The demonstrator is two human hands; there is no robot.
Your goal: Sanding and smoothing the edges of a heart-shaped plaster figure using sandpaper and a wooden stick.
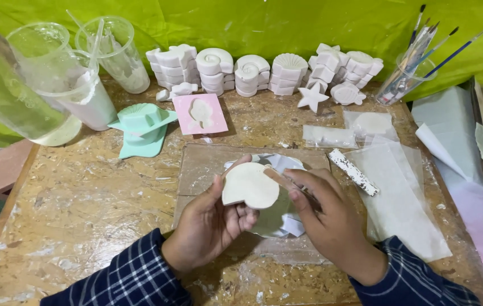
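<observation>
- We hold the cast in our left hand, fingers curled under it, raised over the board mid-surface so its edge is reachable.
- Right hand fingers pinch a thin tool against that edge.
- Finished casts stacked at the back, moulds left of them, out of the way.

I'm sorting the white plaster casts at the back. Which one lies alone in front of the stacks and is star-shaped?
The starfish cast, lying flat on the table just before the right-hand stacks. The others there are shells or sit piled up.
</observation>
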